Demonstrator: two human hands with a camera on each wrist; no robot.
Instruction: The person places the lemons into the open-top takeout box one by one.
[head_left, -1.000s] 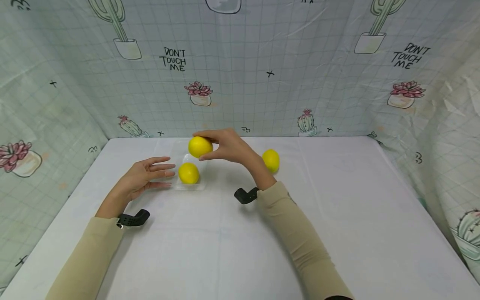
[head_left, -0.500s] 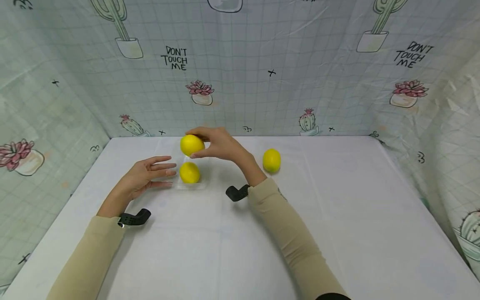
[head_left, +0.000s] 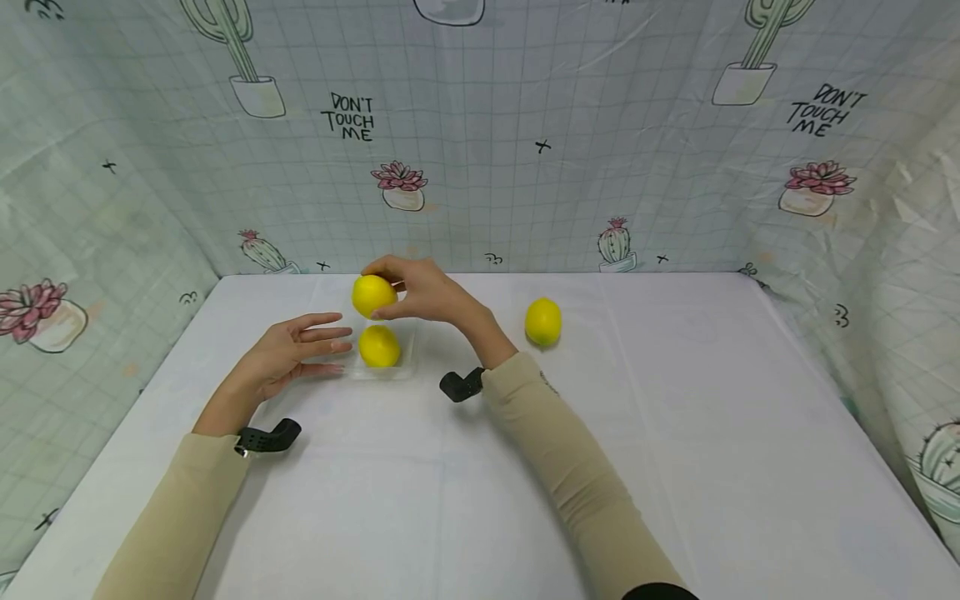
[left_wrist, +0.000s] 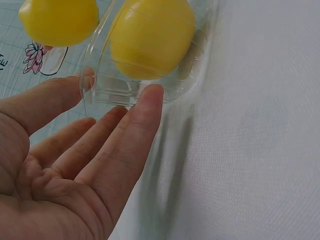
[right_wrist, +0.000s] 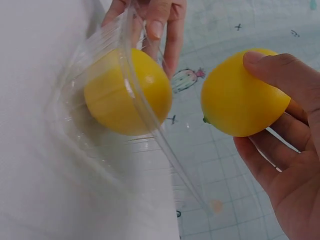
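A yellow lemon [head_left: 372, 297] is pinched between the thumb and fingers of my right hand [head_left: 423, 292], held above the far part of a clear plastic tray [head_left: 406, 354]. Inside the tray, at its near end, lies a second lemon [head_left: 379, 346]. In the right wrist view the gripped lemon [right_wrist: 242, 95] hangs beside the tray's rim, its green stem end showing. My left hand [head_left: 288, 354] is beside the tray's left side with fingers extended. The left wrist view has its fingertips [left_wrist: 150, 95] right at the clear wall.
A third lemon [head_left: 543, 322] sits on the white table [head_left: 570, 467] to the right of the tray. Behind the table hangs a cloth [head_left: 480, 150] printed with cactus drawings. Each wrist wears a black strap device, such as the left wristband [head_left: 268, 436].
My right hand has carried its lemon leftward to over the tray's far part, then slightly down. The third lemon now shows fully beside the arm. My left hand has stayed in place.
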